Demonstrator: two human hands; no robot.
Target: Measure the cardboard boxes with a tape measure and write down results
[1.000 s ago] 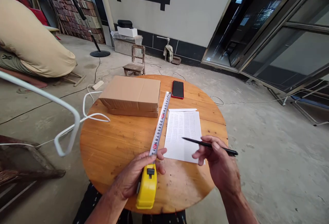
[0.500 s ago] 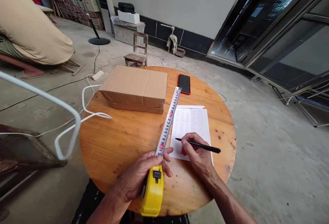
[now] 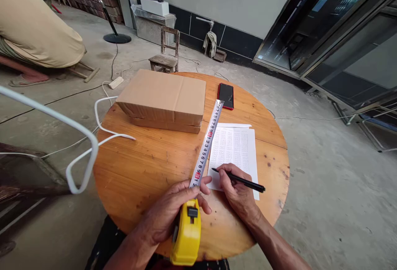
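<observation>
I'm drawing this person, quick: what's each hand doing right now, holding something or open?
Left hand: holding the yellow tape measure, with its blade out.
Right hand: closed on the black pen, over the paper.

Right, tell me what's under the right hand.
Beneath the right hand lie the lower part of the white sheet and, nearer the camera, the wooden table. Any marks on the sheet directly under the hand are covered.
</observation>
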